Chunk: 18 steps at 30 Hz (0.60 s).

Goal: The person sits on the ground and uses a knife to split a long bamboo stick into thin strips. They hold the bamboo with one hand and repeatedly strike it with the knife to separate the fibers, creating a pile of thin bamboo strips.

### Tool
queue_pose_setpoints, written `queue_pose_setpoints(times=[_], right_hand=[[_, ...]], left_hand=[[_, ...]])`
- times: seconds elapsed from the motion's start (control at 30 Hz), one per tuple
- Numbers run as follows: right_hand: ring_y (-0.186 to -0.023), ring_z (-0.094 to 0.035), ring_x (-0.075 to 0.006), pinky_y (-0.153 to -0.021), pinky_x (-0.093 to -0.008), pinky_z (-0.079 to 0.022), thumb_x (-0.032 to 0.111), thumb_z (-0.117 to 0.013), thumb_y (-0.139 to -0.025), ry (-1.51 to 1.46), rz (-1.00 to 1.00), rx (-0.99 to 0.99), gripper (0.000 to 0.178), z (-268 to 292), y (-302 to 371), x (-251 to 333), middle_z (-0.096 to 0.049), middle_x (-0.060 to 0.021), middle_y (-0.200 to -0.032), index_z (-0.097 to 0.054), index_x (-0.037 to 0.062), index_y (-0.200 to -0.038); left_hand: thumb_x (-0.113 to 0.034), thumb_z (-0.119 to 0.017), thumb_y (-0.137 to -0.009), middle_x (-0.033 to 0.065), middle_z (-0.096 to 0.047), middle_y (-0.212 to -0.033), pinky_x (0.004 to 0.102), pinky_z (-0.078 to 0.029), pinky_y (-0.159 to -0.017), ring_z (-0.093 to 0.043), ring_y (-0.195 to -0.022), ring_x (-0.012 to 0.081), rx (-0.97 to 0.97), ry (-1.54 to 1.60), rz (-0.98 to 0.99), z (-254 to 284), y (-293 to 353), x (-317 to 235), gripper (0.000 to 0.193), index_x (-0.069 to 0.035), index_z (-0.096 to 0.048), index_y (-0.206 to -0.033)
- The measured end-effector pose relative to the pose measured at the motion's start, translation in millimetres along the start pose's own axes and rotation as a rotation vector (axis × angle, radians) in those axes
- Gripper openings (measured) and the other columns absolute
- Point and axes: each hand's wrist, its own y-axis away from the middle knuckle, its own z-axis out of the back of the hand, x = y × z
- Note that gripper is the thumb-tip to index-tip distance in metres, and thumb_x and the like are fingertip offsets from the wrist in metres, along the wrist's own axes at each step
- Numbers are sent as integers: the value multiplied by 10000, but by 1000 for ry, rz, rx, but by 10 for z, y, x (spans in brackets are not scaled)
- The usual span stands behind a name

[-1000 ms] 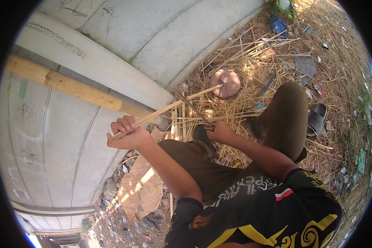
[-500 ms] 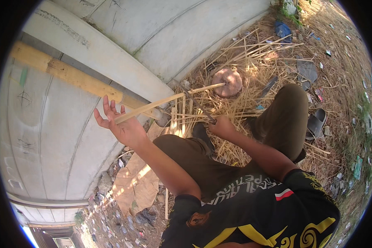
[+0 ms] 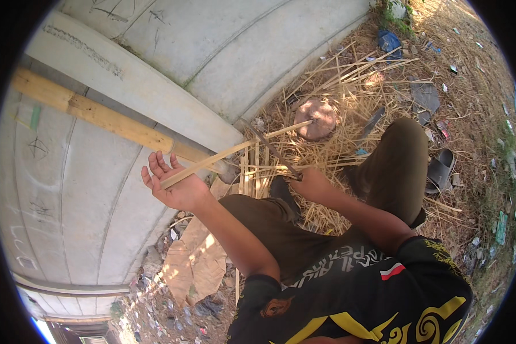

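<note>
A bamboo strip lies across the splayed fingers of the left hand, its length pointing toward the right hand, which grips a knife.

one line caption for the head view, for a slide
Seated person's left hand supports a thin bamboo strip while the right hand holds a long blade against it, over scattered bamboo shavings.

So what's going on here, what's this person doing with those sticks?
A person sits on straw-covered ground beside a grey concrete wall. The left hand, palm up with fingers spread, supports one end of a thin bamboo strip. The right hand grips a long dark blade that crosses the strip. More split strips lie by the knees, and a thick bamboo pole rests against the wall.
</note>
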Motion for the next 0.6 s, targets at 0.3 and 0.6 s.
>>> queue_pose_setpoints(times=[0.3,0.6], right_hand=[[-551,-639,-318,-540,-416,-492,199,-635,-810,179,270,-288,225,-173,-110,-123,-606,-158,-594,-643,-16,-746],[-432,-537,-188,-412,-364,-415,210,-614,-825,-794,-390,449,244,-42,-607,-676,-545,-90,-530,-628,-10,-721]], left_hand=[[-285,-493,-913,148,-542,-1232,464,-369,-973,-476,-1154,253,8,-36,-6,-187,153,25,351,-92,-425,-1197],[-265,-496,-897,128,-560,-1136,447,-377,-939,-460,-1095,228,21,2,-32,-222,151,40,246,-111,-439,-1080]])
